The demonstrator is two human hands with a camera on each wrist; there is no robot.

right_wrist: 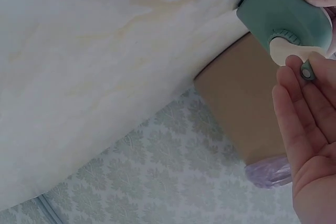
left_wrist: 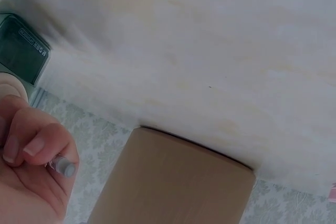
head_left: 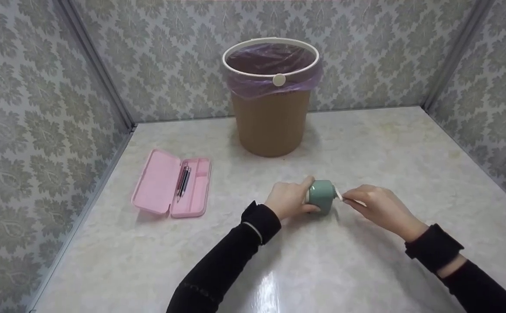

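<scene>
A green desktop pencil sharpener [head_left: 321,195] with a side crank is near the middle of the table. My left hand [head_left: 288,201] grips it from the left, thumb and fingers on opposite sides. In the left wrist view, the grey end of a pencil [left_wrist: 64,166] pokes out among the curled fingers of that hand; its other end is hidden. On the sharpener's right side, my right hand [head_left: 381,208] pinches the knob of the white crank [head_left: 338,194]. The right wrist view shows the green knob [right_wrist: 307,71] between thumb and fingers.
An open pink pencil case [head_left: 155,182] lies on the left of the table, with several dark pencils [head_left: 184,182] inside. At the back stands a brown bin [head_left: 272,121] lined with a purple bag [head_left: 253,87]. Patterned walls [head_left: 183,78] border the table.
</scene>
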